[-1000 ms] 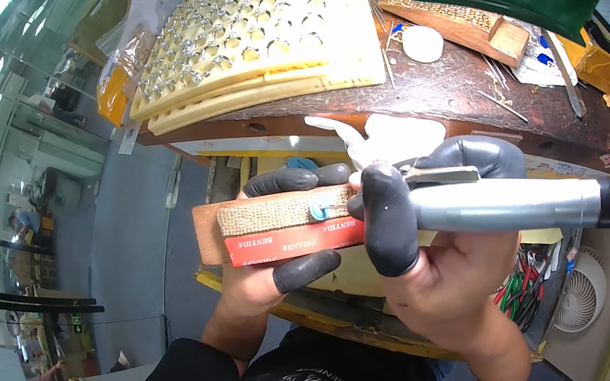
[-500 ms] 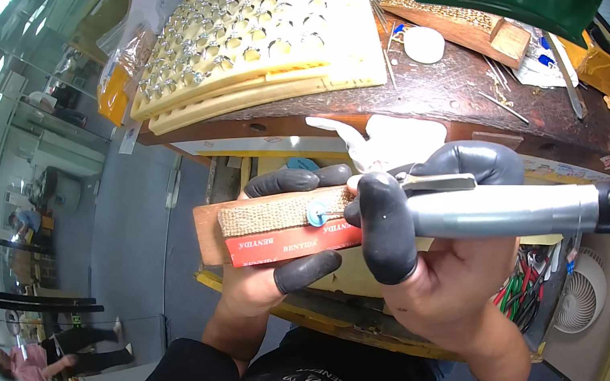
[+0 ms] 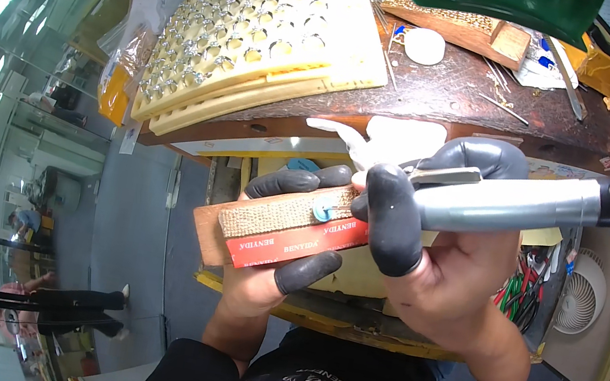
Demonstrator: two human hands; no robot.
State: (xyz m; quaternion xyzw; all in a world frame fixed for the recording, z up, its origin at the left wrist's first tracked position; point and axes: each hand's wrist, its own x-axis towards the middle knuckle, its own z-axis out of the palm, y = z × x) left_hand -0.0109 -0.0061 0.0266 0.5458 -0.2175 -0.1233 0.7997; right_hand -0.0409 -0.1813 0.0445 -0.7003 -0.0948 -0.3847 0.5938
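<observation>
Two things fill my hands. The grey rotary tool lies nearly level, its long axis running right to left, tip on the block, cord end toward the right. My right hand is clamped round its barrel, black-capped thumb on top. My left hand grips the red-edged block from below, just in front of the workbench.

red label strip on held block's front edge | yellow packet left of bench
</observation>
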